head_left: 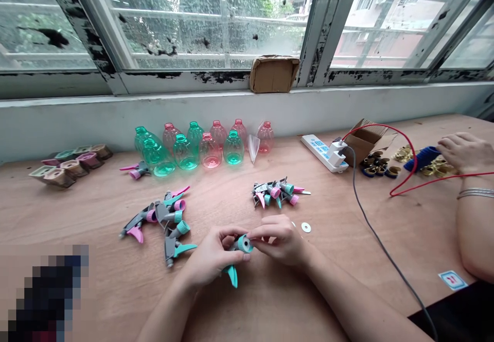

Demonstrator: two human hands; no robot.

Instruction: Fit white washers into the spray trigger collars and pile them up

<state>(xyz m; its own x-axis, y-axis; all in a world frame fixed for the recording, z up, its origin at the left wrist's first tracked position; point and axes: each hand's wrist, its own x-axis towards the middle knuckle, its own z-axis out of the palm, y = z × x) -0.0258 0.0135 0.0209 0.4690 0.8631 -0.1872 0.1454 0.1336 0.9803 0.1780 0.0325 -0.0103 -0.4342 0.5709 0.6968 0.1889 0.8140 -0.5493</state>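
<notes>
My left hand is closed around a trigger spray head with a grey body, teal trigger and teal collar, its open end turned toward my right hand. The fingertips of my right hand are pinched together at the collar's rim; whatever is between them is too small to make out. Just beyond the right hand lies a flat white washer, and part of another shows beside the knuckles. Several more spray heads, grey with pink or teal parts, form a pile ahead and a looser group to the left.
Green and pink clear bottles stand along the wall, near small trays at far left. On the right are a power strip, a grey cable, a red cable and a cardboard box. Another person's hand touches a blue coil.
</notes>
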